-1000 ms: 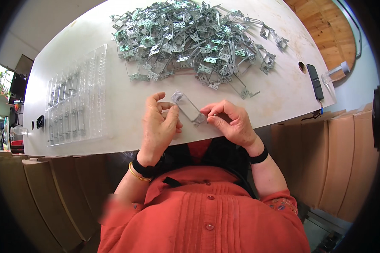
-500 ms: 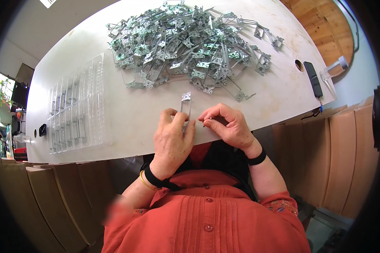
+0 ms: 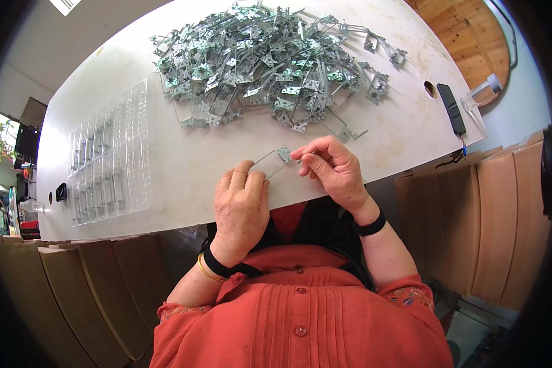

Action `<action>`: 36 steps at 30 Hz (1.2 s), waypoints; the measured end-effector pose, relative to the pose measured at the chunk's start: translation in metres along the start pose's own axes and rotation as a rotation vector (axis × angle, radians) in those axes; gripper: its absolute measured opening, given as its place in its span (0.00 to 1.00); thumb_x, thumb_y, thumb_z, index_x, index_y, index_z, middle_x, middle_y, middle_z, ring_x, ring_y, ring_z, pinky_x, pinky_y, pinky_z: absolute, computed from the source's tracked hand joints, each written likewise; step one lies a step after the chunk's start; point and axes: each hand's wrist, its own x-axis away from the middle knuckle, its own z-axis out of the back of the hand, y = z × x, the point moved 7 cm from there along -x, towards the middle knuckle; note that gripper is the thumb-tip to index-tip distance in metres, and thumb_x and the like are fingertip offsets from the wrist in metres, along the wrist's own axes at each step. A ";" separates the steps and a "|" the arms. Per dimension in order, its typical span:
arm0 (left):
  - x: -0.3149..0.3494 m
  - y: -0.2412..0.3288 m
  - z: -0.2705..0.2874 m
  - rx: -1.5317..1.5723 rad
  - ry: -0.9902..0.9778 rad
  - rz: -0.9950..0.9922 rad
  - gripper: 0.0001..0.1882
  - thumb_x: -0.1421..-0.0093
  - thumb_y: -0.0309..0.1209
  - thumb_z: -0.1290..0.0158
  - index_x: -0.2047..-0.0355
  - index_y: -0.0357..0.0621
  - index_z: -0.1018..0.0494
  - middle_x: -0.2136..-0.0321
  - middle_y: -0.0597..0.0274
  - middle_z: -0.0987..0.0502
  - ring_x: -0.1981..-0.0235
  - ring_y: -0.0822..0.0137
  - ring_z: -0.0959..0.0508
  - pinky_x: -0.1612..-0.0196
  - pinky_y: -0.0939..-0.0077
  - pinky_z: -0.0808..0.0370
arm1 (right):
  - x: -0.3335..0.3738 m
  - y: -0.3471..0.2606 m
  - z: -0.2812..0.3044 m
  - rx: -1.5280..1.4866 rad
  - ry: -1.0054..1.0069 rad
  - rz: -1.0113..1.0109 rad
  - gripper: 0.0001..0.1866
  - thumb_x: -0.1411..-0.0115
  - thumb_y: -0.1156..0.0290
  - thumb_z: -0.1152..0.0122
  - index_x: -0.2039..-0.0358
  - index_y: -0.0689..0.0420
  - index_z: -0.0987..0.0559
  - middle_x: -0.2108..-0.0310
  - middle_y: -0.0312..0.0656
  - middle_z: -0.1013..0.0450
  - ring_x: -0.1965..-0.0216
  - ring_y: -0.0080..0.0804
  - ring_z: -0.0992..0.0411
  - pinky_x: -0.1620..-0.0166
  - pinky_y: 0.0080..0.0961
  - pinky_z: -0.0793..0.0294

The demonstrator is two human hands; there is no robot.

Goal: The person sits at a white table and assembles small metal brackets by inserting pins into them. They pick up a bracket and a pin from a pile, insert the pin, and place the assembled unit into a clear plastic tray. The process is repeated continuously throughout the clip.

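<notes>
My left hand (image 3: 242,205) is closed over the near end of a metal wire bracket (image 3: 283,154), close to the table's front edge. Two thin rods run out from under the fingers to a flat plate with holes at the far end. Just right of that plate, my right hand (image 3: 338,176) pinches a small thin metal piece between thumb and forefinger. Its tip barely shows, so its exact kind is unclear. The right fingertips are beside the plate; whether they touch it cannot be told. The bracket's near end is hidden beneath my left hand.
A large heap of similar metal brackets (image 3: 251,73) covers the far middle of the white table (image 3: 184,184). A clear plastic tray (image 3: 142,172) with rows of metal parts lies left. A black phone-like device (image 3: 451,109) and a clear bottle (image 3: 486,91) are right; cardboard boxes (image 3: 460,227) stand below.
The bracket has swung from pointing straight away to slanting right, its plate now near my right fingertips. My left hand has shifted slightly left; my right hand has risen a little.
</notes>
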 end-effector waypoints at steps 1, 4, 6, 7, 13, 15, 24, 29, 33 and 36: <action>0.000 0.000 0.000 0.024 0.010 -0.002 0.13 0.39 0.22 0.38 0.54 0.37 0.23 0.50 0.46 0.20 0.52 0.44 0.20 0.48 0.55 0.23 | 0.000 0.000 0.001 0.002 0.007 -0.016 0.04 0.26 0.72 0.38 0.54 0.56 0.22 0.55 0.39 0.16 0.64 0.17 0.23 0.59 0.16 0.22; 0.001 -0.006 0.000 0.115 0.043 0.006 0.20 0.42 0.20 0.37 0.49 0.37 0.25 0.50 0.48 0.20 0.54 0.47 0.20 0.49 0.58 0.23 | 0.000 0.002 0.002 -0.007 0.035 -0.011 0.04 0.25 0.71 0.39 0.53 0.56 0.22 0.56 0.39 0.16 0.64 0.17 0.22 0.60 0.15 0.23; 0.002 -0.008 -0.002 0.136 0.044 0.015 0.23 0.43 0.19 0.36 0.47 0.37 0.25 0.50 0.48 0.19 0.55 0.49 0.20 0.50 0.60 0.23 | 0.000 0.002 0.003 0.002 0.052 0.002 0.05 0.25 0.71 0.39 0.53 0.56 0.22 0.56 0.38 0.16 0.64 0.17 0.22 0.61 0.15 0.23; 0.003 -0.009 -0.002 0.145 0.043 0.020 0.24 0.43 0.19 0.36 0.46 0.37 0.25 0.51 0.49 0.19 0.56 0.49 0.21 0.50 0.61 0.23 | 0.000 0.001 0.003 0.014 0.059 0.004 0.05 0.25 0.71 0.38 0.53 0.56 0.22 0.57 0.38 0.16 0.64 0.17 0.22 0.60 0.15 0.23; 0.009 -0.021 -0.007 0.272 0.098 0.041 0.26 0.43 0.20 0.35 0.43 0.38 0.25 0.52 0.50 0.19 0.57 0.52 0.21 0.52 0.62 0.22 | 0.000 0.003 0.004 0.037 0.088 0.021 0.05 0.26 0.74 0.37 0.52 0.57 0.21 0.58 0.35 0.18 0.63 0.17 0.23 0.57 0.16 0.23; 0.009 -0.023 -0.010 0.294 0.098 0.053 0.27 0.43 0.20 0.34 0.43 0.39 0.25 0.52 0.51 0.18 0.57 0.52 0.21 0.52 0.62 0.22 | -0.001 0.003 0.005 0.098 0.100 0.051 0.05 0.27 0.76 0.36 0.53 0.58 0.19 0.58 0.35 0.19 0.62 0.17 0.23 0.56 0.16 0.23; 0.011 -0.030 -0.014 0.350 0.099 0.075 0.28 0.45 0.20 0.33 0.43 0.40 0.25 0.52 0.53 0.19 0.57 0.54 0.21 0.52 0.63 0.22 | -0.001 -0.007 0.001 0.291 0.107 0.093 0.07 0.32 0.82 0.34 0.55 0.60 0.16 0.60 0.36 0.21 0.61 0.22 0.23 0.56 0.19 0.23; 0.011 -0.030 -0.014 0.353 0.104 0.065 0.29 0.46 0.20 0.32 0.43 0.39 0.25 0.52 0.54 0.19 0.57 0.56 0.21 0.53 0.64 0.22 | -0.002 -0.010 -0.001 0.349 0.105 0.104 0.08 0.32 0.82 0.34 0.55 0.59 0.16 0.61 0.37 0.21 0.62 0.24 0.23 0.57 0.20 0.23; 0.011 -0.031 -0.013 0.355 0.101 0.074 0.29 0.47 0.19 0.31 0.44 0.39 0.24 0.53 0.54 0.19 0.58 0.56 0.21 0.53 0.64 0.22 | -0.002 -0.011 -0.001 0.437 0.101 0.111 0.07 0.33 0.81 0.32 0.56 0.59 0.16 0.62 0.37 0.21 0.63 0.24 0.23 0.58 0.21 0.24; 0.011 -0.031 -0.013 0.361 0.102 0.078 0.29 0.48 0.19 0.31 0.44 0.39 0.24 0.53 0.54 0.19 0.58 0.57 0.21 0.54 0.65 0.22 | -0.002 -0.012 -0.002 0.457 0.109 0.132 0.06 0.33 0.80 0.31 0.57 0.59 0.16 0.63 0.37 0.21 0.64 0.25 0.24 0.59 0.21 0.24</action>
